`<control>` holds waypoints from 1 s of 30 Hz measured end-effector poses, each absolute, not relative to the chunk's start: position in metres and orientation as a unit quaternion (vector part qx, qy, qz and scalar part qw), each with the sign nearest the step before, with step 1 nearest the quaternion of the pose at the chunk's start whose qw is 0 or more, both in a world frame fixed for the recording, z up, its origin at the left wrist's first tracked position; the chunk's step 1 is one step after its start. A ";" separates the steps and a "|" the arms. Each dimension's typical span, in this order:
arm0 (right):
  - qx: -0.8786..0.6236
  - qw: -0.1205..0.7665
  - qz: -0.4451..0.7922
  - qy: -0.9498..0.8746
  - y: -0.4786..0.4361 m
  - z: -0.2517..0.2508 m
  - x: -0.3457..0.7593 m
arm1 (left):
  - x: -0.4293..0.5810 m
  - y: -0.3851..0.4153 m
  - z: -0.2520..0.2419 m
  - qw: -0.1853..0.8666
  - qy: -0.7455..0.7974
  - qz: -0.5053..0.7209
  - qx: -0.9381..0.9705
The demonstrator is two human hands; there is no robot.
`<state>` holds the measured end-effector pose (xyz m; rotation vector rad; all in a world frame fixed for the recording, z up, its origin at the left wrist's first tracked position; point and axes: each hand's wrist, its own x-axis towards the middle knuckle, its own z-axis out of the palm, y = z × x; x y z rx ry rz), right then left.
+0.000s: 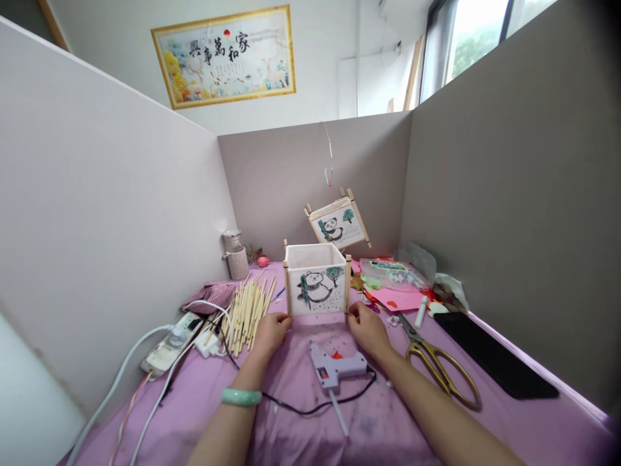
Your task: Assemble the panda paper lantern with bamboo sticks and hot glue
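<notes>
A white paper lantern [317, 291] with a panda and tree drawn on its front stands upright on the purple cloth, open at the top, with wooden sticks at its corners. At the foot of its left front stick, my left hand [275, 329] is closed in a pinch. My right hand [366, 329] pinches the bottom of the right front stick. Just in front of the lantern, between my forearms, lies a lilac hot glue gun [334, 367] with a glue stick in its rear. Behind hangs a second panda lantern [338, 223], tilted, on a thin line.
Loose wooden sticks [248, 310], a power strip [172, 343] with cables and a jar [235, 255] are at the left. Gold-handled scissors [439, 366], a black phone-like slab [495, 353], a glue tube [421, 312] and pink paper [398, 299] lie right. Grey partitions [310, 158] enclose the table.
</notes>
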<state>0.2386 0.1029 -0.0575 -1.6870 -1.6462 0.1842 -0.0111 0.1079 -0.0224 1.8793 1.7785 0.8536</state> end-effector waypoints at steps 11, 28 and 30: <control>-0.652 0.390 0.063 -0.647 0.107 -0.061 0.241 | -0.011 0.108 -0.023 0.194 0.644 0.321 0.667; -0.680 0.406 0.042 -0.609 0.101 -0.056 0.240 | -0.022 0.116 -0.029 0.122 0.649 0.414 0.627; -0.682 0.406 0.042 -0.607 0.100 -0.055 0.240 | -0.022 0.115 -0.029 0.105 0.656 0.413 0.623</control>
